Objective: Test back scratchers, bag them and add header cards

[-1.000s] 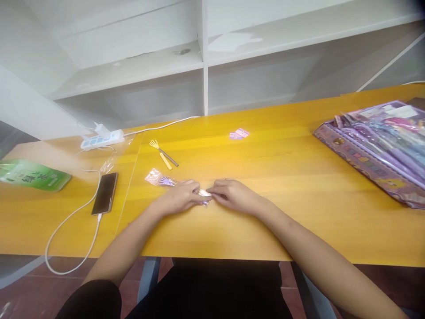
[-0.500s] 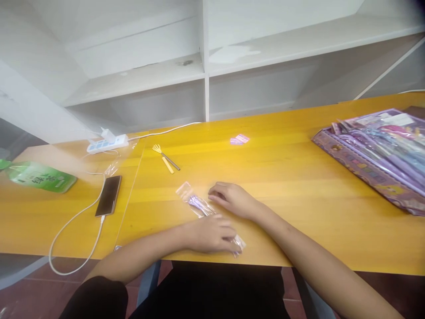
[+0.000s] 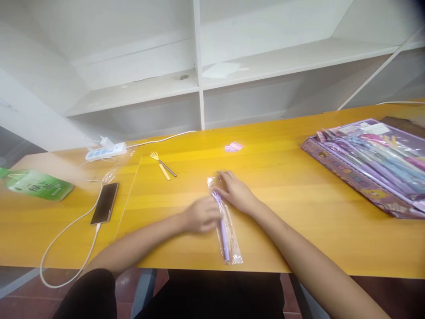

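Note:
A purple stick with a claw-like head (image 3: 224,239), resembling a back scratcher, lies inside a clear plastic bag (image 3: 237,254) near the table's front edge. My right hand (image 3: 237,192) is at the bag's upper end, with thumb and fingers bent around its edge; the exact grip is partly hidden. Smeared by motion, my left hand (image 3: 203,215) is beside the middle of the bag and covers part of it. Whether its fingers hold the plastic cannot be made out. Farther back lies a yellow fork-headed piece with a grey rod (image 3: 168,165), next to a yellow handle (image 3: 165,172).
Pink-purple cards (image 3: 233,146) lie at the back. At right is a purple box (image 3: 348,177) with several bagged sticks (image 3: 375,159). A phone (image 3: 105,204) on a white cable, a green bottle (image 3: 40,185) and a power strip (image 3: 105,151) occupy the left, below white shelves (image 3: 133,95).
The bag has turned from slanting to nearly upright in view and moved right. My right hand has reached its top end. My left hand has moved off the lower end, up and left.

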A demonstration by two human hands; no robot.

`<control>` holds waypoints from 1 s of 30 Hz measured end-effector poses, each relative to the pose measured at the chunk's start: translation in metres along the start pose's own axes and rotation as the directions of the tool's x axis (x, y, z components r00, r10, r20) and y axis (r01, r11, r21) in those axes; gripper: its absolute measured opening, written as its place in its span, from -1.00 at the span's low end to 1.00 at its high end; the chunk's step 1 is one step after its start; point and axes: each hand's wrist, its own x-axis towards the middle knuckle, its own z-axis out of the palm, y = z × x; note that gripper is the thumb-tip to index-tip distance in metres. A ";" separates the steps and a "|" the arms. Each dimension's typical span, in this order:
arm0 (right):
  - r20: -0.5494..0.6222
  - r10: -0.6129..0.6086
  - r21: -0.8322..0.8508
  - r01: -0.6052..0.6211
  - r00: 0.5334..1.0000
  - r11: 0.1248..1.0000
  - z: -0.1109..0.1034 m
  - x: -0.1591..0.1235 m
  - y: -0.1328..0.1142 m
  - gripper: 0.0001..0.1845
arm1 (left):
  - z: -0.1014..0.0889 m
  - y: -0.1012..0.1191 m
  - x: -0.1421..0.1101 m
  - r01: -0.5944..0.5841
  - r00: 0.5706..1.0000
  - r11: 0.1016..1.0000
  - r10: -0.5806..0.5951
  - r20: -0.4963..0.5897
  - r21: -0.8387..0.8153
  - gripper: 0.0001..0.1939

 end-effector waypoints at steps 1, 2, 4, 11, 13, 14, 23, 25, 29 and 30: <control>-0.001 -0.001 0.034 0.001 1.000 0.999 0.000 0.002 0.005 -0.43 | -0.006 -0.012 0.003 0.141 0.977 0.990 -0.138 -0.164 0.007 -0.83; 0.005 0.001 0.075 -0.001 1.000 0.997 -0.001 0.003 0.008 -0.47 | -0.011 -0.023 0.006 0.281 0.910 0.960 -0.270 -0.315 -0.011 -0.82; 0.019 0.016 0.157 -0.019 1.000 0.987 0.000 0.006 0.013 -0.56 | -0.022 -0.040 0.009 0.457 0.770 0.883 -0.451 -0.452 -0.105 -0.75; -0.043 0.124 0.503 -0.085 0.991 0.860 0.012 0.010 0.012 -0.68 | -0.029 -0.060 0.005 0.347 0.866 0.880 -0.433 -0.248 -0.325 -0.54; -0.023 0.158 0.612 -0.111 0.987 0.783 0.015 0.010 0.010 -0.64 | -0.029 -0.061 0.004 0.340 0.874 0.867 -0.434 -0.217 -0.364 -0.59; -0.005 0.168 0.654 -0.124 0.986 0.746 0.016 0.010 0.009 -0.61 | -0.029 -0.061 0.004 0.341 0.873 0.858 -0.441 -0.209 -0.384 -0.61; 0.065 0.195 0.779 -0.172 0.979 0.603 0.020 0.008 0.004 -0.47 | -0.036 -0.058 0.005 0.337 0.848 0.796 -0.489 -0.204 -0.503 -0.69; 0.066 0.195 0.779 -0.173 0.979 0.603 0.020 0.007 0.004 -0.45 | -0.036 -0.057 0.005 0.345 0.843 0.789 -0.499 -0.202 -0.509 -0.68; 0.080 0.188 0.776 -0.179 0.979 0.605 0.019 0.007 0.003 -0.47 | -0.034 -0.057 0.006 0.378 0.821 0.768 -0.536 -0.196 -0.517 -0.70; 0.086 0.187 0.775 -0.184 0.979 0.604 0.019 0.007 0.003 -0.47 | -0.033 -0.058 0.006 0.384 0.813 0.758 -0.548 -0.195 -0.527 -0.71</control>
